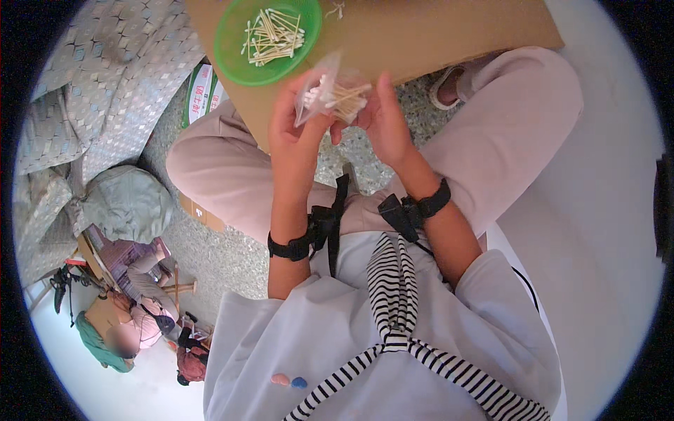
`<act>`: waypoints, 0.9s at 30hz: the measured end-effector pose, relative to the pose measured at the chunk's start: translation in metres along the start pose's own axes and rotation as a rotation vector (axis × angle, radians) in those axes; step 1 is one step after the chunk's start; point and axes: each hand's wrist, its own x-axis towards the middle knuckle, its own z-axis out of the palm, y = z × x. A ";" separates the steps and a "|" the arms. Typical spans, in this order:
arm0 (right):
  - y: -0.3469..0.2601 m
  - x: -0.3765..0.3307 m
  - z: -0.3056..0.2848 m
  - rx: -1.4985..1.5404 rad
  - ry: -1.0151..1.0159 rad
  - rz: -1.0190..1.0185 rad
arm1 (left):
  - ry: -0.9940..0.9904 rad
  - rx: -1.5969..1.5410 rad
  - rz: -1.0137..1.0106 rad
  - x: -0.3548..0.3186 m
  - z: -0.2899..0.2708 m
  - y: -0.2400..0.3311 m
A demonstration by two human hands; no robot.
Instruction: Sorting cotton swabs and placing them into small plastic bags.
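A small clear plastic bag of cotton swabs (345,102) is between my two hands, just off the near edge of the cardboard tabletop. My left hand (293,121) is closed around the bag's left side. From the right, my right hand (386,125) holds the bag's other side, its thumb pointing up beside the swabs and its fingers partly hidden under the bag. The swabs lie slanted inside, white tips bunched at the left. Beyond my left hand, a round green plastic bowl (228,52) holds a loose pile of cotton swabs (274,36).
The brown cardboard surface (428,35) bears the bowl and a small whitish scrap (337,10). Below its left edge is a green-and-white package (202,95). Patterned fabric (119,77) and a grey-green round bundle (126,203) lie left. Other people (144,319) sit farther off at lower left.
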 end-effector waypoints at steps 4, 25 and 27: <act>0.003 0.001 -0.005 -0.162 -0.013 0.094 | -0.069 -0.067 -0.031 -0.002 -0.005 -0.006; 0.024 0.001 0.004 -0.432 0.396 -0.501 | 0.247 0.397 0.186 0.004 0.008 -0.011; 0.022 0.005 -0.006 -0.333 0.587 -0.508 | 0.193 0.444 0.276 0.012 0.007 -0.014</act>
